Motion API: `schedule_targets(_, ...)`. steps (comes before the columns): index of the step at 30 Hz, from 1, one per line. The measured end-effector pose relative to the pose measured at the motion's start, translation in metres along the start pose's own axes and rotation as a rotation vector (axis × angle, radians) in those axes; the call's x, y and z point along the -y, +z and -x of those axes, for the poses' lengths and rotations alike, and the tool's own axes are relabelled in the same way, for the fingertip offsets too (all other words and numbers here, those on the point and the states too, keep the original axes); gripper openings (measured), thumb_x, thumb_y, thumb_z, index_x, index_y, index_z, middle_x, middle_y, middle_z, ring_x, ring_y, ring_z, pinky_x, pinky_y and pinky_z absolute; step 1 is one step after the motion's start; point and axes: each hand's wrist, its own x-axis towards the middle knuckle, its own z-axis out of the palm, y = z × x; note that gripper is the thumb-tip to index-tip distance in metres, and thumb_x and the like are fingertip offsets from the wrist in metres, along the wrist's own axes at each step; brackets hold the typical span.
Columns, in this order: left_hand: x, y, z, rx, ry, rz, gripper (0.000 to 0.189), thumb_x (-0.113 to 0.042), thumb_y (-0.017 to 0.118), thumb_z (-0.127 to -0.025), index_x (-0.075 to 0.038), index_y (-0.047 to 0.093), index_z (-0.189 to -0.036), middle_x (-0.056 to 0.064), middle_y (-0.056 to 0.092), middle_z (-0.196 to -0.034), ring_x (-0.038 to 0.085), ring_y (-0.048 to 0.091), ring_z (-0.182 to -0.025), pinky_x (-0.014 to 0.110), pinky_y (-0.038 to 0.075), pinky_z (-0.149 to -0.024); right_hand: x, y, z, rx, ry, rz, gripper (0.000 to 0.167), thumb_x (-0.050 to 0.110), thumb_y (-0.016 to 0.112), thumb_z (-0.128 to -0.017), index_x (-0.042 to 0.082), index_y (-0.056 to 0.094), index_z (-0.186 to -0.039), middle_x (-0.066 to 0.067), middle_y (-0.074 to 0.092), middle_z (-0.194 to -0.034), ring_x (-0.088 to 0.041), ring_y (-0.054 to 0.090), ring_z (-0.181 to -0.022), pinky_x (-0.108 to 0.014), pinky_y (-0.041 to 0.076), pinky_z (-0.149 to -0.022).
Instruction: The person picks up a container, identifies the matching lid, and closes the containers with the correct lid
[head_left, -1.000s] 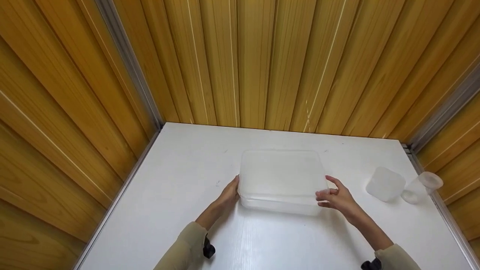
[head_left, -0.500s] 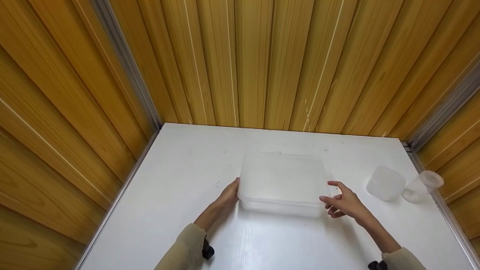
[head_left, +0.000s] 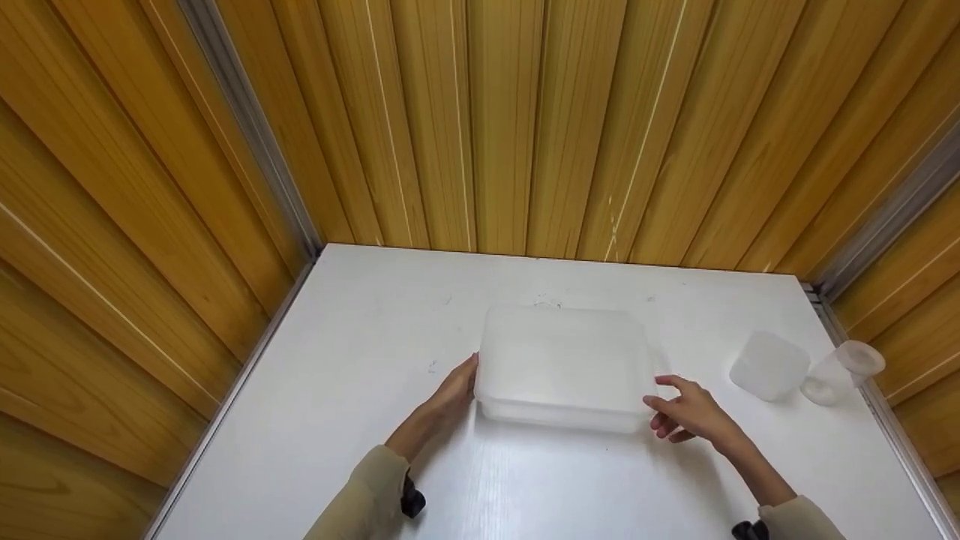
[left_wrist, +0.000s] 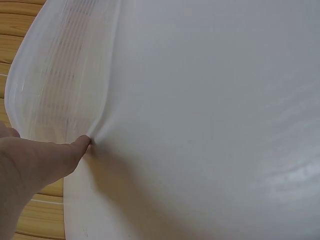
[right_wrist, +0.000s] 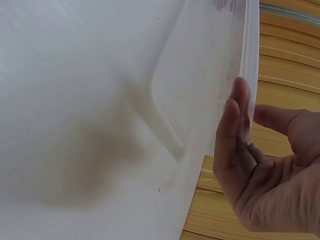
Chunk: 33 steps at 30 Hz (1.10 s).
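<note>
A translucent plastic storage box [head_left: 562, 418] sits on the white table, its flat frosted lid [head_left: 566, 360] lying over the top. Along the box's left side rests my left hand [head_left: 452, 390], fingers straight. The left wrist view has that thumb [left_wrist: 75, 147] pressed at the lower edge of the box wall. At the front right corner my right hand [head_left: 694, 412] pinches the lid's edge. In the right wrist view the thumb is on the outer face of the rim [right_wrist: 251, 50], with fingers [right_wrist: 227, 127] against the wall under it.
To the right, a frosted square container [head_left: 769, 366] stands near a clear cup-like piece [head_left: 841, 373] with a round rim, close to the table's right edge. Wood-patterned panels [head_left: 502, 127] rise behind and beside the white table [head_left: 360, 315].
The lid has come down and toward me, closer onto the box. My right hand has shifted slightly right and toward me along the corner. My left hand stays at the left side.
</note>
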Motion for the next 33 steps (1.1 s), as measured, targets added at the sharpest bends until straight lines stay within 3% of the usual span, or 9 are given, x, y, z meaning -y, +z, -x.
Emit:
schedule_targets(5, 0.0, 0.0, 0.001, -0.01, -0.03, -0.03, 0.075, -0.056, 0.02, -0.11, -0.006, 0.008, -0.165, 0.014, 0.012, -0.173, 0.035, 0.007, -0.16, 0.052, 0.009, -0.13, -0.013, -0.006, -0.004, 0.081, 0.042, -0.102, 0.074, 0.038, 0.06, -0.103, -0.015, 0.032, -0.146, -0.004, 0.077, -0.093, -0.013, 0.075, -0.079, -0.031, 0.063, -0.067)
schedule_targets(11, 0.0, 0.0, 0.0, -0.039, -0.043, -0.037, 0.073, -0.054, 0.021, -0.11, -0.006, 0.01, -0.164, 0.014, 0.014, -0.172, 0.036, 0.009, -0.16, 0.052, 0.01, -0.13, -0.022, -0.007, -0.008, 0.124, 0.056, -0.195, 0.044, 0.041, 0.058, -0.104, 0.002, 0.055, -0.125, 0.005, 0.073, -0.089, -0.009, 0.073, -0.082, -0.028, 0.06, -0.071)
schedule_targets(20, 0.001, 0.003, 0.002, -0.041, -0.045, -0.053, 0.071, -0.054, 0.019, -0.11, -0.009, 0.01, -0.165, 0.012, 0.014, -0.172, 0.035, 0.007, -0.16, 0.054, 0.008, -0.13, -0.017, -0.011, -0.007, 0.159, 0.003, -0.158, 0.031, 0.039, 0.056, -0.105, 0.008, 0.058, -0.101, 0.005, 0.069, -0.086, -0.009, 0.073, -0.079, -0.025, 0.056, -0.068)
schedule_targets(24, 0.0, 0.001, 0.004, -0.034, -0.033, -0.063, 0.07, -0.052, 0.018, -0.111, -0.009, 0.009, -0.165, 0.013, 0.016, -0.172, 0.036, 0.01, -0.16, 0.054, 0.01, -0.129, -0.013, -0.016, -0.009, 0.16, 0.031, -0.112, 0.038, 0.041, 0.059, -0.103, 0.003, 0.06, -0.113, 0.003, 0.073, -0.09, -0.011, 0.074, -0.083, -0.027, 0.056, -0.071)
schedule_targets(28, -0.002, -0.001, 0.004, -0.029, -0.019, -0.059, 0.07, -0.051, 0.018, -0.111, -0.007, 0.009, -0.165, 0.016, 0.026, -0.169, 0.037, 0.019, -0.158, 0.055, 0.014, -0.129, -0.001, -0.022, -0.014, 0.082, 0.022, 0.035, 0.06, 0.043, 0.06, -0.102, -0.007, 0.053, -0.136, -0.013, 0.074, -0.107, -0.024, 0.075, -0.095, -0.036, 0.06, -0.078)
schedule_targets(31, -0.001, 0.0, 0.004, -0.021, -0.022, -0.059, 0.07, -0.051, 0.018, -0.111, -0.006, 0.01, -0.165, 0.016, 0.026, -0.169, 0.037, 0.019, -0.158, 0.055, 0.015, -0.128, 0.011, -0.021, -0.022, -0.075, -0.091, 0.177, 0.069, 0.041, 0.054, -0.106, -0.012, 0.039, -0.148, -0.03, 0.062, -0.131, -0.042, 0.066, -0.117, -0.049, 0.058, -0.094)
schedule_targets(33, 0.0, 0.001, 0.004, -0.014, -0.026, -0.058, 0.07, -0.051, 0.019, -0.111, -0.006, 0.009, -0.164, 0.016, 0.022, -0.17, 0.037, 0.015, -0.159, 0.055, 0.013, -0.129, 0.016, -0.017, -0.032, -0.201, -0.2, 0.234, 0.068, 0.037, 0.049, -0.108, -0.014, 0.032, -0.151, -0.036, 0.05, -0.143, -0.05, 0.054, -0.13, -0.058, 0.05, -0.105)
